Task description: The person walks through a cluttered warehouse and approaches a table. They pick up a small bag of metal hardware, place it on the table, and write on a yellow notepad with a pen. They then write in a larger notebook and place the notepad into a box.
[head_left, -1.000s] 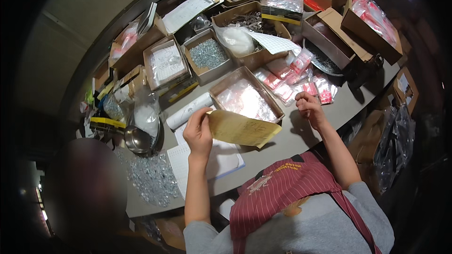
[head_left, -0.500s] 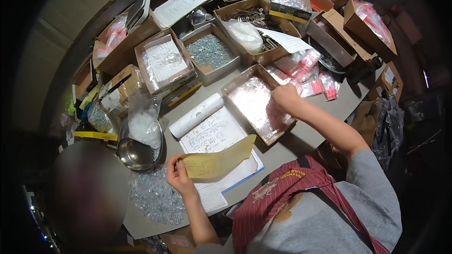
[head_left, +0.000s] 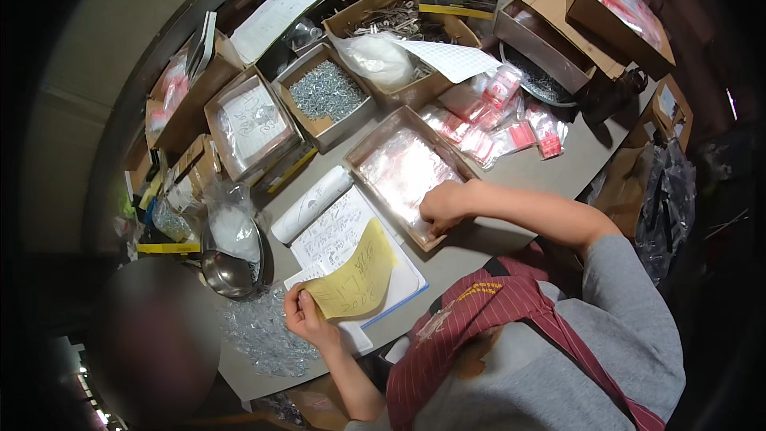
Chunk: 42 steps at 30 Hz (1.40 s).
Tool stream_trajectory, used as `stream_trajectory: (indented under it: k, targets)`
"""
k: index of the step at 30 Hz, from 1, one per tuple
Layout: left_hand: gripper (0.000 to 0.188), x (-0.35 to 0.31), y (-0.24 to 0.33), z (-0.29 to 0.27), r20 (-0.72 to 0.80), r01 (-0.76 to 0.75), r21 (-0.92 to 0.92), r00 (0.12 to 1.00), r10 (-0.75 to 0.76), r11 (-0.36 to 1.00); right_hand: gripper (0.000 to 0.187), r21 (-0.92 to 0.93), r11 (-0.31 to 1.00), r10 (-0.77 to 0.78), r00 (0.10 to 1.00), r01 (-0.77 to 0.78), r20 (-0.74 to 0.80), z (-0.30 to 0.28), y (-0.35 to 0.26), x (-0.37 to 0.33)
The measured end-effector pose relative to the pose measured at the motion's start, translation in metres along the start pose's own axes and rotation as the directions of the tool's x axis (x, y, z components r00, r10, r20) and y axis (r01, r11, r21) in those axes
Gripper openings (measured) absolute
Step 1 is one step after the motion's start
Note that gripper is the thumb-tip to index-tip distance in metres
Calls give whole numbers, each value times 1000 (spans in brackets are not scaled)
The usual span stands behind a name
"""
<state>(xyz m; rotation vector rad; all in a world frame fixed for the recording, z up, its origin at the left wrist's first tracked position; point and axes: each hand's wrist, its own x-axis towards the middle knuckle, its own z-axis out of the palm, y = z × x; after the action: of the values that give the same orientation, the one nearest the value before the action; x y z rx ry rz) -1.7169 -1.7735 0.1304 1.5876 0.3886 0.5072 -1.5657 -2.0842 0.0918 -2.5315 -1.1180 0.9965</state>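
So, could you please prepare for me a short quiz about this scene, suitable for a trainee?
1. Which hand holds the yellow paper?
2. True or false: the right hand is at the open box of clear plastic.
3. What lies heaped beside the shiny metal bowl?

Key:
1. The left hand.
2. True.
3. Small clear packets.

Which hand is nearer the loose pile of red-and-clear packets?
Right. The right hand is in the open box next to the packets; the left hand is farther off, left of that box, holding the yellow sheet.
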Motion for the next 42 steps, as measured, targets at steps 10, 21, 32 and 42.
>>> stream_trajectory:
  k: [10,21,32,42]
  targets:
    - [19,-42,24,18,-124,30,87,992,-19,996,31,74,997,32,980,-18,-196,-13,35,-22]
    - [18,-83,42,32,-289,68,193,957,-10,979,25,87,994,-63,998,61,24,-6,21,-17]
    - [17,-102,36,21,-368,136,158,927,-69,978,27,286,951,-5,936,114,-353,-56,31,38]
    - [19,-95,41,29,-424,184,162,900,-100,969,37,532,837,103,917,129,-385,-33,4,73]
